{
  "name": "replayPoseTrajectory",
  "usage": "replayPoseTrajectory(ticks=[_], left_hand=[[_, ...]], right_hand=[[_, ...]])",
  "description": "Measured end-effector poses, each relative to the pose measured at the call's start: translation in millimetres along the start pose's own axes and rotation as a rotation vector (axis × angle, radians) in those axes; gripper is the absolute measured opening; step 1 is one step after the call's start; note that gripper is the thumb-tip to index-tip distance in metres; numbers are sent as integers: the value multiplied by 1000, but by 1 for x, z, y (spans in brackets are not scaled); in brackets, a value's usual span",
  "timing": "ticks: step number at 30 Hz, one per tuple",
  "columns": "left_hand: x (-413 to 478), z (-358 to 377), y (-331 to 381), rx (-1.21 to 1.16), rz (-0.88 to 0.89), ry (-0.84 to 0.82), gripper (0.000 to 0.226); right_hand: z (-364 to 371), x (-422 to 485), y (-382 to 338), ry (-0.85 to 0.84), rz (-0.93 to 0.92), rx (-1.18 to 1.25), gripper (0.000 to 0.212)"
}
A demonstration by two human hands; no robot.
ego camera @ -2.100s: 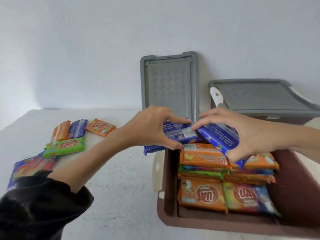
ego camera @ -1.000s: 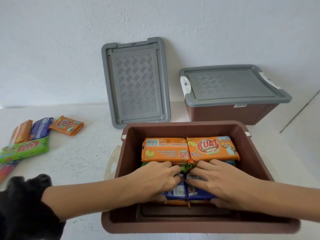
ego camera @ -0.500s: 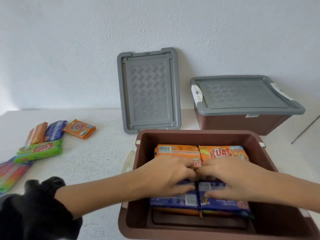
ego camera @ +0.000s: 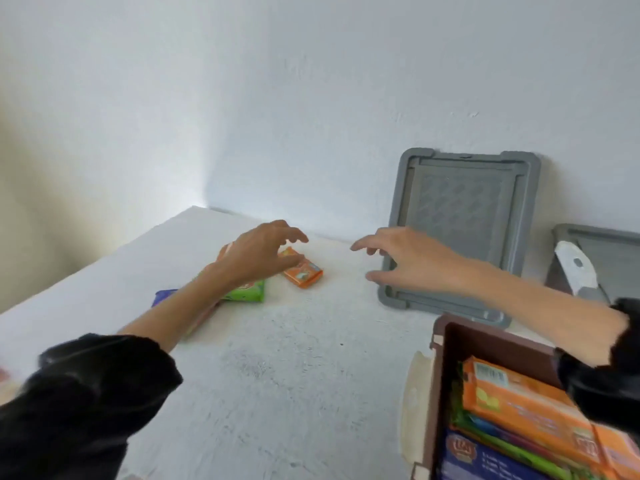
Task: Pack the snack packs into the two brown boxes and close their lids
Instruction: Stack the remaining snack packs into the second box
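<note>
L hand, R hand now off brown box, near orange pack.

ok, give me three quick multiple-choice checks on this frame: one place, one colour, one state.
1. The loose grey lid is: A lying flat; B leaning against the wall; C held in the air.
2. The lone pack right of the green pack is: A blue; B white; C orange.
3. The near brown box is: A open, packs inside; B closed; C open, empty.
Key: 1 B, the grey lid stands on edge against the wall. 2 C, the lone pack's wrapper is orange. 3 A, the brown box has no lid on it and stacked packs show inside.
</note>
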State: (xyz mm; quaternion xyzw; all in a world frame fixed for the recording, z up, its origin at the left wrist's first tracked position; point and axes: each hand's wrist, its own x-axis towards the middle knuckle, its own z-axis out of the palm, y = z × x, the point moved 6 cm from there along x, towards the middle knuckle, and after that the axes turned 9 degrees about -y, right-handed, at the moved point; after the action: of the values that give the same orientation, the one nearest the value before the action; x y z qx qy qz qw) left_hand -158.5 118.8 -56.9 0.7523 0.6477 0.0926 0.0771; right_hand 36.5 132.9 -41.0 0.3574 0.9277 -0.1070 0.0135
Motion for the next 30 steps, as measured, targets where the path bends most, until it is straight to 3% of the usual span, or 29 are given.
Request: replayPoseTrajectory(ticks=[4,9,13,20,26,30], left_hand=[[-5,30,-98,175,-231,-217,61],[-11,66,-150,4,-229,-317,70],[-6,76,-154,25,-170,-260,72],[4,82,-149,102,-92,-267,70],[10,85,-134,262,-67,-383,73],[10,93,-114,235,21,-504,72]], right_hand=[[37,93,-7,-107,10,7,52],[95,172,-15,-262,85,-4,68],[126,204,-16,-305,143,20,66],[127,213,-21,-201,212,38,58],[117,196,-21,-286,206,9,64],[107,178,-9,-332,230,101,65]])
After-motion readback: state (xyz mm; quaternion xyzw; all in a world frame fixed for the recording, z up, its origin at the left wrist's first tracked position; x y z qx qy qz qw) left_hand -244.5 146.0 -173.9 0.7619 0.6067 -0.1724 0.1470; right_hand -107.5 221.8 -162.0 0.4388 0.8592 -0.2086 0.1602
